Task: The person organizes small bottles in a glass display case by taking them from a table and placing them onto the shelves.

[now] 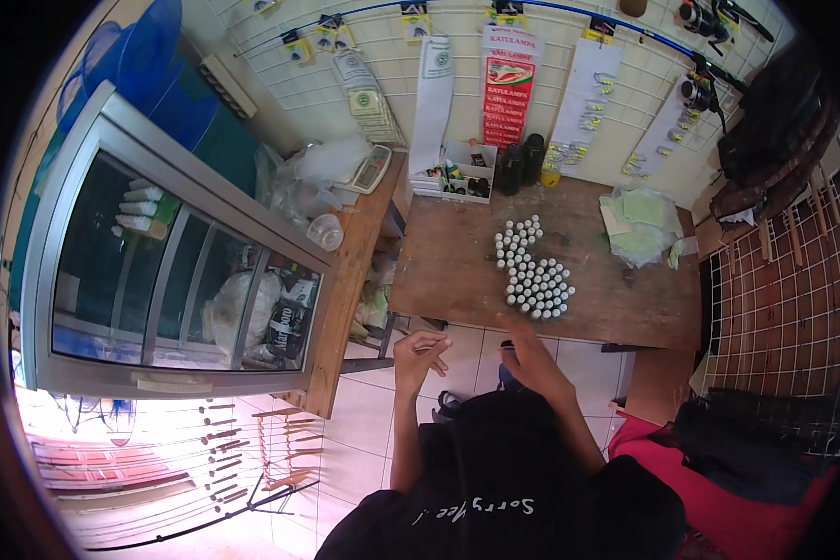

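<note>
My left hand [420, 353] is raised in front of the table's near edge, thumb and index fingertips close together and the other fingers bent. Whether something tiny sits between those fingertips cannot be made out. My right hand [532, 357] hovers by the same edge, its index finger stretched towards the tabletop, with nothing visible in it. Just beyond, a cluster of small white-capped bottles [537, 283] stands upright on the brown wooden table [448, 266]. Neither hand touches the bottles.
A white divided organizer [455, 192], dark bottles [521, 164] and pale green packets [640, 220] line the table's back. Left stands a glass-fronted cabinet [182, 280], with a digital scale [371, 168] beyond it. Fishing reels [700, 91] hang on the wall grid; red cloth [735, 490] lies right.
</note>
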The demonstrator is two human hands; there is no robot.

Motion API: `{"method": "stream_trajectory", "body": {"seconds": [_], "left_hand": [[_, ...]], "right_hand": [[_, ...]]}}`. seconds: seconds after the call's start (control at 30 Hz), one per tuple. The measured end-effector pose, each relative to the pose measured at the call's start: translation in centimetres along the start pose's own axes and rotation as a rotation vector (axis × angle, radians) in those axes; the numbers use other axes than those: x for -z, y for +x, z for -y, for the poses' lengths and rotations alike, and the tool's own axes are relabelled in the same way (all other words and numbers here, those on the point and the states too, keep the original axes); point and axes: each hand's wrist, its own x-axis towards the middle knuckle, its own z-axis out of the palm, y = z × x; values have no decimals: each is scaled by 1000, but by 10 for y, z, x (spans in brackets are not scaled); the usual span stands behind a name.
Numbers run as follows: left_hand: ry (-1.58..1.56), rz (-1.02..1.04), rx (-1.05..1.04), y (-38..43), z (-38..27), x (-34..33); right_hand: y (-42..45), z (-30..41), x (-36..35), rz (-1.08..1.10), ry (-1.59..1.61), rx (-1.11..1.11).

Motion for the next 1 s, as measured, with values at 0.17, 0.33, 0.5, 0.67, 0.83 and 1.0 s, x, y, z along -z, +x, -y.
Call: {"method": "stream_trajectory", "body": {"seconds": [0.17,0.33,0.5,0.67,0.83,1.0], "left_hand": [[-60,-3,-42,23,14,-34],[-87,-25,-66,45,19,-64],[23,-49,-95,65,37,-75],[11,-54,-134,75,48,-88],[76,-72,-18,59,51,-90],[56,-129,35,44,58,-88]], "right_hand": [[6,-34,42,22,0,-232],[13,-108,53,-108,-45,-200],[66,-171,65,-144,348,-183],[143,-237,74,-180,262,-50],[190,-267,65,-115,64,-99],[205,-269,55,-79,-145,-133]]}}
